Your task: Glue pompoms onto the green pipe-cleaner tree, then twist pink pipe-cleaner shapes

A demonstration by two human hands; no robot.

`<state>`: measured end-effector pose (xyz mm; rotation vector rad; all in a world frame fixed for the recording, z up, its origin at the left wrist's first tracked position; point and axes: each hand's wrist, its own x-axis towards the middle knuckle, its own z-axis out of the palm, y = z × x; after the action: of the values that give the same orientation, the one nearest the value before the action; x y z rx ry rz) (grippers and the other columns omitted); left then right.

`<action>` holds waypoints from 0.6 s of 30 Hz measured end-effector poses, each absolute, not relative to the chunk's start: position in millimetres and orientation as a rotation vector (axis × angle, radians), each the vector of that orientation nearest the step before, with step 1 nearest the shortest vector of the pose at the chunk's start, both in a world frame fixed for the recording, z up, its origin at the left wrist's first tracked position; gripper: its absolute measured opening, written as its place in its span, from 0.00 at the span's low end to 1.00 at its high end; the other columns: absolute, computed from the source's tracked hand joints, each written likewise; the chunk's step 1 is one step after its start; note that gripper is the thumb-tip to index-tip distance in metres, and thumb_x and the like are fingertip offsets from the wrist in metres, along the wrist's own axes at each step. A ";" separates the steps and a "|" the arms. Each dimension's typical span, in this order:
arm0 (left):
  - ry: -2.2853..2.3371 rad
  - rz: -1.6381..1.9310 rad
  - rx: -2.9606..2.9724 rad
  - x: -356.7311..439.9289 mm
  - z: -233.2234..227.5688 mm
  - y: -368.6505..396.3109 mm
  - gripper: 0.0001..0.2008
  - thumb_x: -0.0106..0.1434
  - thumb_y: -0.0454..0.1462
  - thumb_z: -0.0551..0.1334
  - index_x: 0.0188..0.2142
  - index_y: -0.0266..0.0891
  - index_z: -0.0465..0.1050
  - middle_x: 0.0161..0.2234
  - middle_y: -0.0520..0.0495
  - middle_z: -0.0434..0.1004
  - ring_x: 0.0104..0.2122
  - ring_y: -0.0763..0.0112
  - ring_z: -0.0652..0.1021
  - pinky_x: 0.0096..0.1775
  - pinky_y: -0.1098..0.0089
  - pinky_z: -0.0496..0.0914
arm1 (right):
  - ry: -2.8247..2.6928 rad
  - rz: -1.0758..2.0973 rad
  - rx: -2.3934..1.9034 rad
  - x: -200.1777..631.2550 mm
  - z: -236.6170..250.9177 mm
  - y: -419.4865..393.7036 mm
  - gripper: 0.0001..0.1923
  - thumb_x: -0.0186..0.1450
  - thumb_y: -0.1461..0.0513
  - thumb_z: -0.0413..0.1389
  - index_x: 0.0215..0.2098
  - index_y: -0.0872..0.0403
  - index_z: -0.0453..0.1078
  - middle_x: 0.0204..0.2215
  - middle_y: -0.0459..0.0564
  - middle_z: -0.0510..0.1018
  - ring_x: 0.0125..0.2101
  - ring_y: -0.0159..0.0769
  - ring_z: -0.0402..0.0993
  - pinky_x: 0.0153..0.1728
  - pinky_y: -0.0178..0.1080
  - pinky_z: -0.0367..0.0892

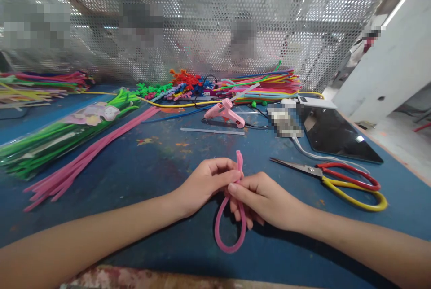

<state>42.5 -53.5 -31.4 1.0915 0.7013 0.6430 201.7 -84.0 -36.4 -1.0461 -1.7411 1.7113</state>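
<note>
Both bare forearms reached in from the lower corners and met near the middle, low over the surface. The left hand [205,181] lay palm inward, its fingers curled toward the right, thumb and fingertips pinched together at the meeting point. The right hand [266,201] faced it with knuckles up, its thumb [240,189] stretched forward against the left fingertips and its other fingers folded under. The two hands touched at the fingertips. Both wrists were nearly straight, and the forearms sloped gently upward toward the hands.
</note>
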 end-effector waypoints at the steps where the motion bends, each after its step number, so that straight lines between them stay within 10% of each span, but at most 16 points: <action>1: 0.692 0.641 1.088 42.8 -31.2 -53.5 0.12 0.57 0.41 0.64 0.27 0.35 0.66 0.19 0.54 0.70 0.17 0.72 0.74 0.22 0.73 0.68 | -1.736 1.679 -1.059 201.9 -36.6 -83.9 0.24 0.66 0.49 0.44 0.23 0.57 0.66 0.14 0.44 0.68 0.13 0.23 0.62 0.13 0.26 0.56; 7: 0.726 0.755 1.028 43.4 -27.9 -53.1 0.10 0.54 0.38 0.67 0.29 0.33 0.70 0.24 0.51 0.74 0.26 0.77 0.75 0.32 0.77 0.69 | -1.494 1.223 -1.148 207.5 -34.5 -75.8 0.15 0.61 0.52 0.56 0.27 0.55 0.66 0.18 0.40 0.67 0.18 0.22 0.61 0.19 0.26 0.58; 18: 0.752 0.638 1.222 42.4 -25.0 -54.9 0.09 0.59 0.39 0.62 0.29 0.35 0.66 0.21 0.56 0.68 0.16 0.77 0.73 0.21 0.76 0.68 | -1.380 1.309 -1.088 211.2 -34.0 -72.4 0.14 0.59 0.53 0.57 0.29 0.56 0.71 0.15 0.41 0.68 0.15 0.24 0.62 0.17 0.29 0.59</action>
<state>42.4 -54.9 -25.0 1.2217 0.7518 0.6376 211.2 -72.4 -34.0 -1.0875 -1.3797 1.3094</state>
